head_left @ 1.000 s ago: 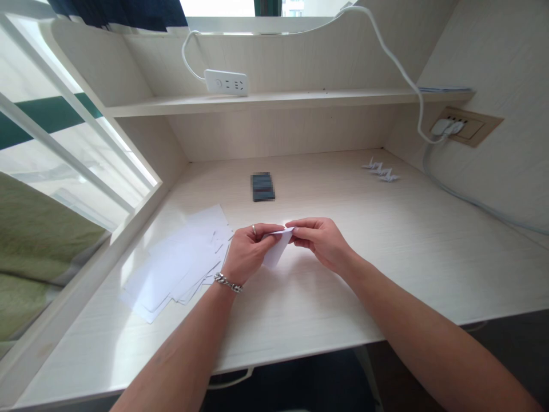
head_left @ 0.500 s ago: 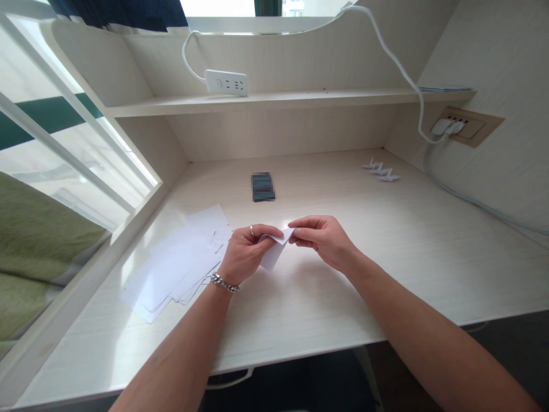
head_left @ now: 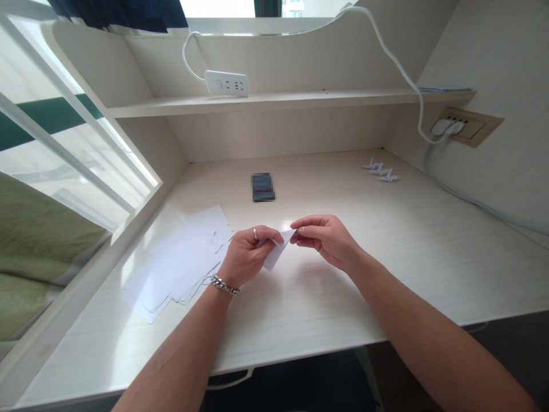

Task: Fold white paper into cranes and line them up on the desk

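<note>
A small piece of folded white paper (head_left: 275,255) is held up over the desk between my two hands. My left hand (head_left: 250,252), with a ring and a chain bracelet, pinches its left side between thumb and fingers. At its upper right corner, the fingertips of my right hand (head_left: 322,237) are closed on the paper's point. Part of the paper is hidden behind the left fingers. Loose white sheets (head_left: 184,257) lie spread beside my left hand. Several small folded paper cranes (head_left: 381,170) stand in a row at the back right of the desk.
A dark, pixelated rectangular object (head_left: 263,187) lies behind my hands on the desk (head_left: 300,320). On the shelf (head_left: 283,102) above rests a white power strip (head_left: 226,83). Its white cable runs across to a wall socket (head_left: 467,126) on the right. White rails border the left side.
My left thumb and fingers have curled further over the paper, and less of its left part shows. The right hand has shifted very slightly right, still at the paper's corner.
</note>
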`<state>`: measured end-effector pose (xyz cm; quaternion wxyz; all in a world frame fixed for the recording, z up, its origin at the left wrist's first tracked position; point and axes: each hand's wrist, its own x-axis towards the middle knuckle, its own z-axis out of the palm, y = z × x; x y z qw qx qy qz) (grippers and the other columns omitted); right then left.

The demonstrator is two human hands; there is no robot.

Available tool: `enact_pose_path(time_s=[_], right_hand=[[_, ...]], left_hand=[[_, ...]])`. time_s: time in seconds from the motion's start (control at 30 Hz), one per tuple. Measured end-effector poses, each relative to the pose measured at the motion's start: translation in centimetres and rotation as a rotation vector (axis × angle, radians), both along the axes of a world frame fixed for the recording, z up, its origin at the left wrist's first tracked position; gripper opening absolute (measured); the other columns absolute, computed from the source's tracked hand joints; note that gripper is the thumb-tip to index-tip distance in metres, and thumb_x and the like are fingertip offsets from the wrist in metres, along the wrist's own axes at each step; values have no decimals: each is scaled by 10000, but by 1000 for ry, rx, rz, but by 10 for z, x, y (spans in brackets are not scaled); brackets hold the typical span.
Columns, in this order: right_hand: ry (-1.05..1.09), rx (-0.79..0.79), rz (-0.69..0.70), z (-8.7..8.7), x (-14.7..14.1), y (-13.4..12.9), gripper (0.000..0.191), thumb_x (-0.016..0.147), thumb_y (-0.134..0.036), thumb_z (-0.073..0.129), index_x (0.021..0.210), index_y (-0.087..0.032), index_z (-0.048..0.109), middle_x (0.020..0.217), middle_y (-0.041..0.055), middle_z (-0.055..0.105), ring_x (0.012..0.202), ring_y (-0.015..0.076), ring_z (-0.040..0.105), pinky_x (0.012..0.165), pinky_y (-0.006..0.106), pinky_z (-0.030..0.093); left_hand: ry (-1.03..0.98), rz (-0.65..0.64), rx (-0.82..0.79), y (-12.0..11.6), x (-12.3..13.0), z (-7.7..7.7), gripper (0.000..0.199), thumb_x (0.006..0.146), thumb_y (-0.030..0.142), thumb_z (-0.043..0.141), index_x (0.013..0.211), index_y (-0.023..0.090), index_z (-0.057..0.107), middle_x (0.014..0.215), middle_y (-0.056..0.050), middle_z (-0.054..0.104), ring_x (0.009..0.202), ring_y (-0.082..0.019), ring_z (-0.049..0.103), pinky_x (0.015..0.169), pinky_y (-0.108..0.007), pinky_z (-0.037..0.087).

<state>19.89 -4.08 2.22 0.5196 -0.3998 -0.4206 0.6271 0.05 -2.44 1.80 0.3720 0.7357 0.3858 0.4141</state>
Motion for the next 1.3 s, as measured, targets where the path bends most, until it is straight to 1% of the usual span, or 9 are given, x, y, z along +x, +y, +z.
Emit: enact_pose_path(time_s=[0.13,0.23,0.47,0.63,0.8,0.93,1.03,1.17,1.3], right_hand=[[-77,38,4,0,-1,0,222,702,-338,766,814,-146,769,752,76,728,712,177,681,730,328,562],[-179,90,-9,-3,-3,1,269,676,-386,793,806,-151,769,750,64,725,694,173,671,718,342,564],[-188,101,-46,-10,-4,3,288,621,-355,835,803,-145,758,707,54,721,653,169,674,691,345,560],[-156,74,-26,-7,-3,1,407,657,-338,823,998,-147,712,697,50,729,646,174,690,695,349,571],[-141,46,-70,-2,0,2,338,689,-369,800,935,-156,710,785,73,744,660,168,692,711,352,583],[-205,96,-93,-3,2,3,343,715,-416,774,942,-166,713,829,77,745,695,171,689,724,353,577],[-269,145,-67,-5,1,3,325,681,-394,797,896,-162,722,787,61,726,702,177,682,715,352,565],[-271,162,-67,-5,-1,2,281,647,-336,811,832,-154,702,673,29,687,636,171,664,645,330,538],[-334,184,-32,-4,-2,1,218,709,-331,754,828,-154,709,674,31,678,627,155,639,632,311,515]], left_hand=[[46,-19,52,-1,0,-1,162,818,176,576,786,193,733,840,-36,715,708,-130,618,605,-222,455],[76,-42,86,-2,1,-1,172,827,172,569,804,199,737,845,-40,721,708,-130,624,617,-222,462],[70,-64,84,-2,2,0,163,832,174,577,803,197,737,845,-43,722,707,-130,629,605,-219,461],[51,-59,58,-2,2,-1,155,832,185,585,801,191,736,831,-41,716,667,-120,606,570,-215,442],[71,-10,57,-1,2,-2,162,823,190,582,800,196,742,825,-38,719,654,-118,597,563,-212,435],[82,-11,55,-1,1,-3,158,816,193,590,800,199,747,825,-39,725,657,-119,602,566,-211,437],[81,-17,54,-1,2,-3,160,817,187,589,806,200,748,827,-40,727,684,-126,614,589,-214,449],[69,-25,26,-1,2,-3,150,819,190,597,794,196,746,810,-37,720,659,-120,604,559,-212,437],[71,-37,28,-1,2,-5,143,825,191,606,802,200,748,823,-38,725,676,-124,614,571,-217,441]])
